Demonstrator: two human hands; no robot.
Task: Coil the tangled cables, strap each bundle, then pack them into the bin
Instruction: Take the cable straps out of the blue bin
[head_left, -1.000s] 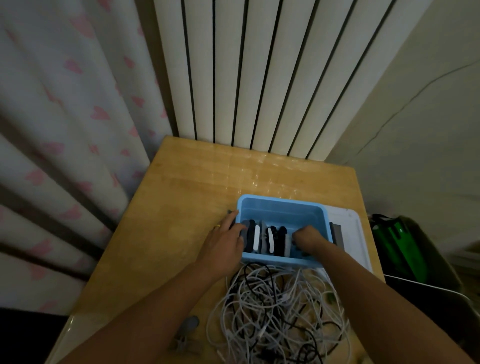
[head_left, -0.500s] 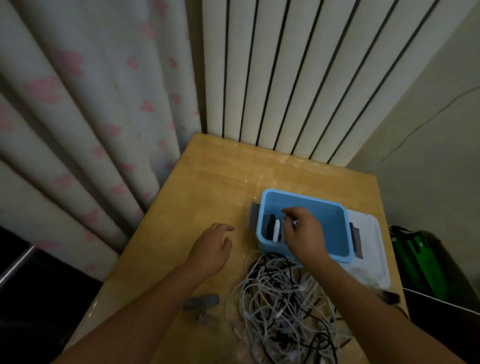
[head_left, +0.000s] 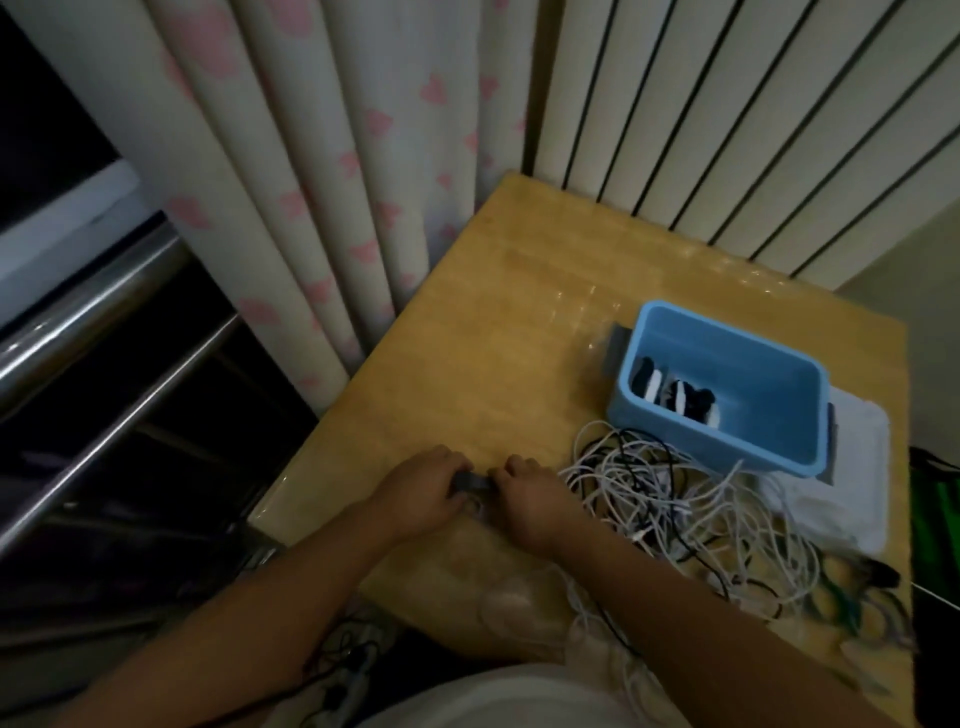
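At the near left of the wooden table (head_left: 519, 322), my left hand (head_left: 415, 491) and right hand (head_left: 524, 501) meet over a small dark strap (head_left: 470, 483), fingers of both curled round its ends, pinching it between them. I judge I am readying it to bind a coil, which is why it sits apart from the mess. The tangled cables (head_left: 670, 509), white and black, lie heaped just right of my right hand, close enough to draw from. Beyond them, far right, the blue bin (head_left: 727, 452) stands open, a few strapped bundles (head_left: 675, 397) lined along its near-left side, leaving room for more. Most of the job looks undone.
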